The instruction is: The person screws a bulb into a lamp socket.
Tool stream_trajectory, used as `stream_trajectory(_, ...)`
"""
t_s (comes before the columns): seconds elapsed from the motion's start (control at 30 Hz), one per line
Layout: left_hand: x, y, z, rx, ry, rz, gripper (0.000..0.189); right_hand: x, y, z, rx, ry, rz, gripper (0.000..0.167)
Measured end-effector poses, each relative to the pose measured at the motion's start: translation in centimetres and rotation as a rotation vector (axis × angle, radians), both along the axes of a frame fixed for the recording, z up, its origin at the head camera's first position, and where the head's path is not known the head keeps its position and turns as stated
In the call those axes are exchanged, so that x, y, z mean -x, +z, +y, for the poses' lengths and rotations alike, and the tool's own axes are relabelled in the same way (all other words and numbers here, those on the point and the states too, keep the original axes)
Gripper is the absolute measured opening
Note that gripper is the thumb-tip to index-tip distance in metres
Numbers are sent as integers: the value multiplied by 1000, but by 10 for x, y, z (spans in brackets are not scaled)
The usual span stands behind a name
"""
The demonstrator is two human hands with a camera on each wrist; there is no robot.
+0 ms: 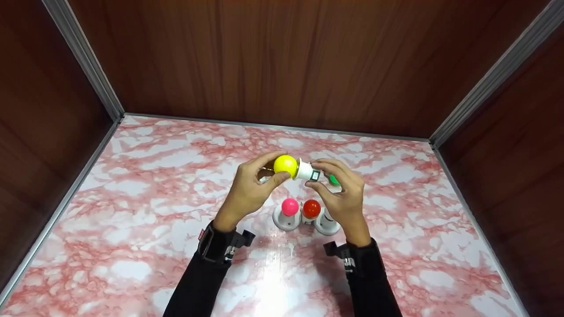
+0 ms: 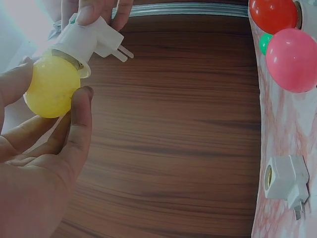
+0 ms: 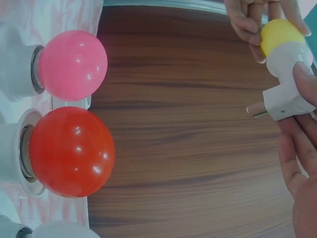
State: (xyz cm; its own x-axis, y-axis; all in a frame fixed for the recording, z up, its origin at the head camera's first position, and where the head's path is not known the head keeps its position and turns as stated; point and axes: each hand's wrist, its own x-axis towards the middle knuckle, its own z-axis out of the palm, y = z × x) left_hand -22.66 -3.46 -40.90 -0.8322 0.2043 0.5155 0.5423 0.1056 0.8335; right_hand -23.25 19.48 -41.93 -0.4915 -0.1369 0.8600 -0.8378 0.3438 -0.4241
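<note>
A yellow light bulb (image 1: 285, 166) sits at the mouth of a white plug-in bulb socket (image 2: 79, 42), both raised above the table. My left hand (image 1: 250, 188) grips the round bulb between thumb and fingers. The socket body is held by my right hand (image 1: 346, 193), thumb on one side and fingers on the other. Its two metal pins (image 3: 260, 113) stick out sideways in the right wrist view. Part of the bulb's metal base shows at the socket rim in the left wrist view.
Below the hands stand a pink bulb (image 1: 290, 207) and a red bulb (image 1: 311, 208) in white holders. A white round base (image 1: 327, 226) and a green bulb (image 1: 334, 179) are partly behind my right hand. Another plug-in socket (image 2: 287, 177) lies on the marbled table. Brown panels (image 1: 273, 61) enclose it.
</note>
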Motion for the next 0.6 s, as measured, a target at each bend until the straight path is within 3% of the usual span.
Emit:
stream_trajectory(0.17, -1, 2, -5, 29, -16, 39, 50, -3, 0, -3, 23, 31, -45, 44)
stream_trajectory(0.37, -8, 12, -22, 105, -21, 111, 52, -9, 4, -12, 18, 89, -41, 46)
stream_trajectory(0.6, -11, 15, -37, 135, -81, 121, 52, -15, 4, -19, -31, 83, -30, 47)
